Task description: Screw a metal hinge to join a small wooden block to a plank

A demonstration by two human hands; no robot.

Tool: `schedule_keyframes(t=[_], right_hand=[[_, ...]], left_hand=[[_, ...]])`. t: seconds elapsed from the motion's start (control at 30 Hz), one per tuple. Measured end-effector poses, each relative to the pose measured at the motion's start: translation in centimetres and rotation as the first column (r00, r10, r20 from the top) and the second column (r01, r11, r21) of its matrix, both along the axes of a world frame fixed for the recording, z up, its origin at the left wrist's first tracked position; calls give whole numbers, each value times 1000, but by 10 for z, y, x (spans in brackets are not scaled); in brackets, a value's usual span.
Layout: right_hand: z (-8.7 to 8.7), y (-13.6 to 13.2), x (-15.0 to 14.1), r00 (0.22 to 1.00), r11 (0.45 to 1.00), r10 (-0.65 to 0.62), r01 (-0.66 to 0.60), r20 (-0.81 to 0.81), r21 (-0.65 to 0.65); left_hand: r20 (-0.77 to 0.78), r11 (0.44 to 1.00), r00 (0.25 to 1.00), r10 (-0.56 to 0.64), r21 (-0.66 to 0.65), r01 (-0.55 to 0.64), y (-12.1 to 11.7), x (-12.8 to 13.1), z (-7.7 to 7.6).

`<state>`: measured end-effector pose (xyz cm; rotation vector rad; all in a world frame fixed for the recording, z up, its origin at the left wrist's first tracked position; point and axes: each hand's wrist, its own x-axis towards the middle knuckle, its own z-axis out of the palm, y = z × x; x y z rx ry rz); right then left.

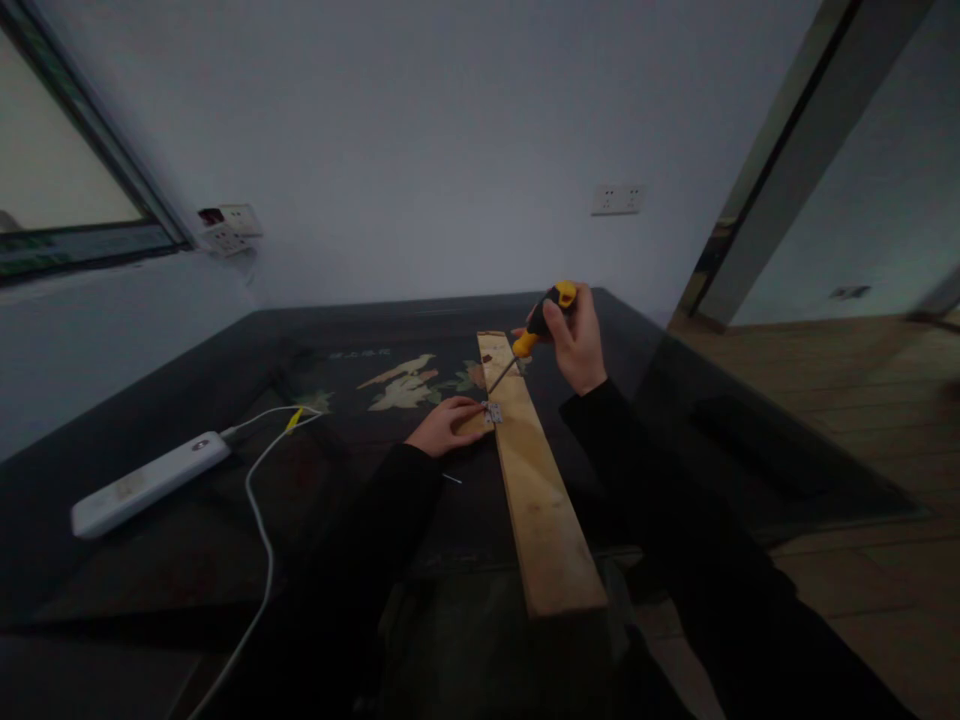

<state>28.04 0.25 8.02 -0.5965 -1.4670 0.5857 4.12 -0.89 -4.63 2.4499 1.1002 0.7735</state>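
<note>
A long pale wooden board lies lengthwise on the dark table, its near end reaching past the table's front edge. A small metal hinge rests on the board's left side. My left hand presses its fingertips at the hinge, and a bit of wood seems to show beneath the fingers. In my right hand is a yellow-and-black screwdriver, held at a slant. Its tip points down at the board just above the hinge; whether it touches a screw is too small to tell.
The dark table carries a painted bird-and-flower pattern. A white power strip lies on the left, its white cable running over the front edge. A thin metal piece lies near my left wrist. A wall stands behind.
</note>
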Motion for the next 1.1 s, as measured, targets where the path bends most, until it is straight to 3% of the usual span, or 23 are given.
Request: schedule_keyframes(t=[0.27,0.63,1.1], right_hand=[[-19,-9,-10,998,997,70,-70,3,-24],[-21,-8,-12,993,1000,4,-3,117,-7],[-14,-14,-17,982,998,58,-58,177,-6]], left_hand=[[-1,1000,1000,6,-10,-6,0,0,0],[5,1000,1000,-1,0,1,1,1,-1],[8,1000,1000,7,-8,-7,1,0,-1]])
